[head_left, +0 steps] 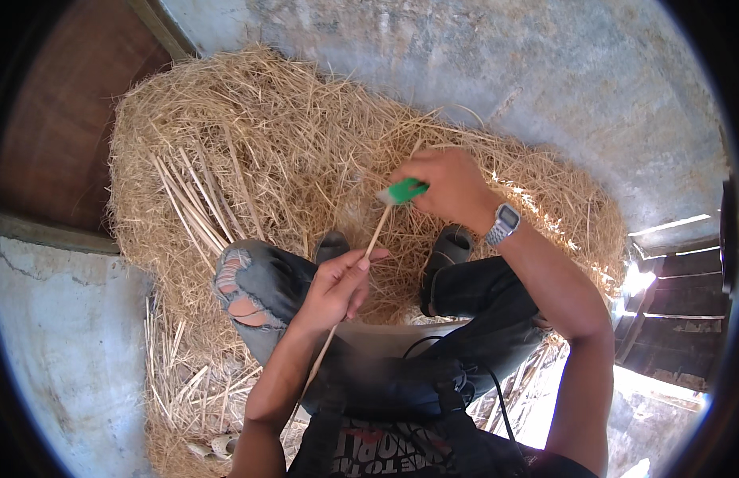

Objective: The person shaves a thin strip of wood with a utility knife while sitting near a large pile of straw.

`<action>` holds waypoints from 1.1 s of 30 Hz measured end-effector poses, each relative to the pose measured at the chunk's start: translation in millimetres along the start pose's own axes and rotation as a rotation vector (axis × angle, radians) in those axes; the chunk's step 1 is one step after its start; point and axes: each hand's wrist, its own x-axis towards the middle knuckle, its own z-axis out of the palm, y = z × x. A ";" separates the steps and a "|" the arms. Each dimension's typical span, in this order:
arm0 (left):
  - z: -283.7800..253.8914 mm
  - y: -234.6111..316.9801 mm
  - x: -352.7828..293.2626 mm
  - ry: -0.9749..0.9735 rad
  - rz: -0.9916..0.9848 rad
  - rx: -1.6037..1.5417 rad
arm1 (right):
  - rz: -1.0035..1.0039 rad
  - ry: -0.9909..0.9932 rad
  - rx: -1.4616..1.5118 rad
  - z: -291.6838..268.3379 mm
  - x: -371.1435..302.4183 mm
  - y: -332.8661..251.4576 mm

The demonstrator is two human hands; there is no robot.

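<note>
A long, thin, pale stick (377,229) slants through the middle of the view, from near my lap up toward the straw. My left hand (337,285) is closed round it about halfway along, with the thumb lying on top. Farther up, my right hand (450,179) grips a small green-handled tool (405,190). Its whitish end lies against the upper part of the stick. Motion blurs that end, so the tool's exact kind is unclear. The stick's far tip shows just beyond my right hand.
Loose straw (282,119) is heaped in front of me and around my feet. Several peeled sticks (196,203) lean beside my left knee (254,291). A grey-blue wall (497,56) stands behind the straw, with slatted boards (680,303) at the right.
</note>
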 end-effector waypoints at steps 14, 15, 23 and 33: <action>9.4 -3.2 0.7 -0.001 -0.008 0.072 | 0.597 0.532 -0.078 -61.4 -12.9 73.1; 9.0 -2.7 0.7 0.028 0.000 0.048 | 0.619 0.498 -0.107 -61.7 -12.7 68.1; 4.0 -5.2 11.9 0.157 0.050 0.030 | 0.433 -0.142 -0.058 -19.6 -8.4 14.3; -2.3 -13.8 16.1 0.243 0.077 -0.070 | 0.264 -0.475 -0.021 29.0 -11.2 -50.2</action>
